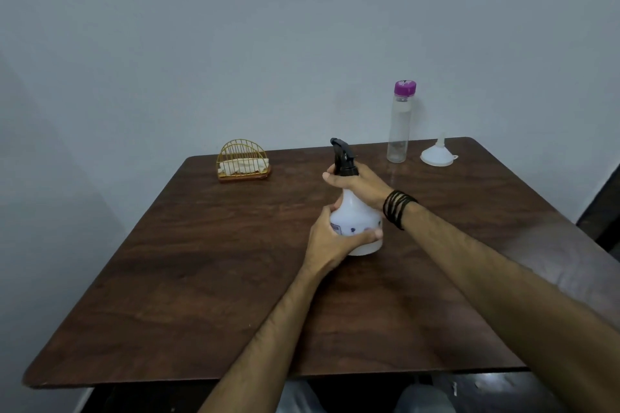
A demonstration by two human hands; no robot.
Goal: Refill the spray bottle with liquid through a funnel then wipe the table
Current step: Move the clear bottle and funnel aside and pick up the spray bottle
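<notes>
At table centre: left hand [339, 238] wraps spray bottle [357, 214] body, steadying it upright; right hand [357, 183] grips black trigger head [344, 157], likely unscrewing. Head on, nothing poured. Funnel [437, 154] upside down, capped water bottle [401, 124] far right; cloth in wire holder [243, 161] untouched. Refill, wiping all ahead.

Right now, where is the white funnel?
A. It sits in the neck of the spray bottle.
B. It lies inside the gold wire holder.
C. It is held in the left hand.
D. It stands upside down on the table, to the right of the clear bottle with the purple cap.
D: the funnel rests wide mouth down on the table, beside the clear bottle; nothing touches it.
</notes>
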